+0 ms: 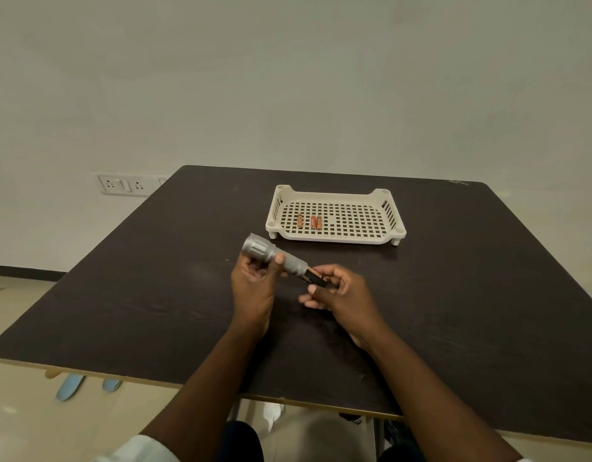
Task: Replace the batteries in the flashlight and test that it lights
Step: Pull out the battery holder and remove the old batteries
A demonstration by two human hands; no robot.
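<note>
Just in front of the tray (pixel 334 238), the left hand (pixel 253 285) is gripping the flashlight (pixel 273 256) above the counter (pixel 471 278), while the right hand (pixel 341 291) is pinching the battery holder (pixel 316 279) at its open rear end.

We see a dim, evenly lit room with a faint greenish-grey cast on the wall (pixel 288 78). Light is soft and diffuse; its source lies out of view. The tray (pixel 334 195) throws only a faint shadow on the dark table (pixel 454 261), and a weak sheen shows left of the hands. Wide-angle distortion bows the table edges and the floor line. The centre is fairly sharp, though the batteries (pixel 313 222) lack fine detail; the lower corners, sleeve (pixel 138 450) included, are soft and smeared.
</note>
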